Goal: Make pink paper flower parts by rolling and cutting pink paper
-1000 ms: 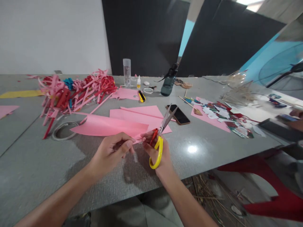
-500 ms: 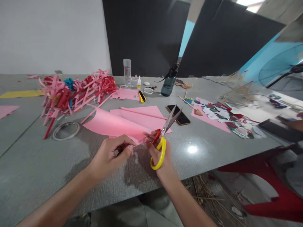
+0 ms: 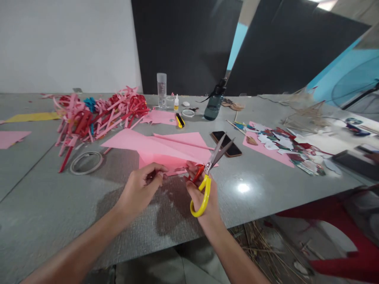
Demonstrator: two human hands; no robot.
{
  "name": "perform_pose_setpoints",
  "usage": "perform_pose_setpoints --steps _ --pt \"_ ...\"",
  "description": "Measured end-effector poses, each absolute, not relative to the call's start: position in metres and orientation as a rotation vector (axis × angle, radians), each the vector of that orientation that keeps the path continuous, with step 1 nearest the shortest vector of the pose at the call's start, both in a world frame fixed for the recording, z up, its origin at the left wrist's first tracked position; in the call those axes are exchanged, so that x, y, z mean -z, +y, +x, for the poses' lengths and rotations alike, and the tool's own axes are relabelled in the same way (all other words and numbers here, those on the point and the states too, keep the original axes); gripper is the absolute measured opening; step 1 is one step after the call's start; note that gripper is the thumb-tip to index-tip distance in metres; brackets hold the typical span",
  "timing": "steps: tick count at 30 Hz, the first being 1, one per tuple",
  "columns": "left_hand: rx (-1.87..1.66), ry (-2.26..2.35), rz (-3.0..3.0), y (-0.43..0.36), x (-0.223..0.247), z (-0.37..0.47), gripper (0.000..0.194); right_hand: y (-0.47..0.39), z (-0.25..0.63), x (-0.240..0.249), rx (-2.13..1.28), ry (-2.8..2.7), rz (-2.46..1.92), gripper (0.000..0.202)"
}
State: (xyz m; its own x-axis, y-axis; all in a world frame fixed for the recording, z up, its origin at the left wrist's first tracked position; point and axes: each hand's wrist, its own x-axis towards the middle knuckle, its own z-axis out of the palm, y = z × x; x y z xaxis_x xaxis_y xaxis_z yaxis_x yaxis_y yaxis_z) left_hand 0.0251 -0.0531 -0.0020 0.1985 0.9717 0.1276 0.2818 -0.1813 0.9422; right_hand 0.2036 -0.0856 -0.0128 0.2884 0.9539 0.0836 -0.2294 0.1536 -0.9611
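My right hand (image 3: 204, 193) is closed on scissors (image 3: 205, 189) with yellow handles, their blades apart and pointing up and away. A small red piece (image 3: 197, 173) also sits among its fingers. My left hand (image 3: 145, 187) has its thumb and index finger pinched at the near edge of a pink paper sheet (image 3: 127, 140); whether they grip the paper is too small to tell. That sheet is partly raised and curled over another flat pink sheet (image 3: 189, 138), where a thin rolled pink strip (image 3: 177, 141) lies.
Pink and red ribbon strips (image 3: 79, 118) lie at the left, near a tape roll (image 3: 86, 163). A phone (image 3: 226, 144), dark bottle (image 3: 214, 102), yellow cutter (image 3: 180, 120), clear bottle (image 3: 162, 90) and glue bottle (image 3: 176, 103) stand or lie beyond. Paper scraps (image 3: 278, 140) cover the right.
The raised pink sheet has shifted and its left end now lies flatter and farther back. My fingers have moved slightly apart from each other. The view has turned a little.
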Motion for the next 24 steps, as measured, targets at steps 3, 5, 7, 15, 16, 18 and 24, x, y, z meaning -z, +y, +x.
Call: perform_pose_setpoints --steps 3,5,7,15,16,18,24 --pt "-1.027 1.202 1.571 -0.049 0.003 0.025 0.022 -0.087 0.206 0.015 -1.044 -0.851 -1.074 0.042" --pt "-0.993 1.226 1.572 -0.046 0.005 0.024 0.023 -0.087 0.207 0.016 -1.046 -0.810 -1.055 0.043" --pt "-0.941 1.247 1.597 -0.044 0.006 0.023 0.022 -0.086 0.209 0.018 -1.057 -0.746 -1.012 0.042" --pt "-0.828 1.274 1.776 -0.044 0.006 0.024 0.018 -0.088 0.208 0.009 -1.058 -0.769 -1.002 0.033" --pt "-0.829 1.275 1.799 -0.044 0.006 0.024 0.017 -0.089 0.209 0.006 -1.041 -0.789 -1.012 0.034" --pt "-0.828 1.258 1.843 -0.045 0.004 0.025 0.017 -0.090 0.209 0.002 -1.016 -0.819 -1.037 0.036" --pt "-0.708 1.140 1.985 -0.048 -0.004 0.026 0.018 -0.077 0.212 0.012 -1.009 -0.714 -1.018 0.037"
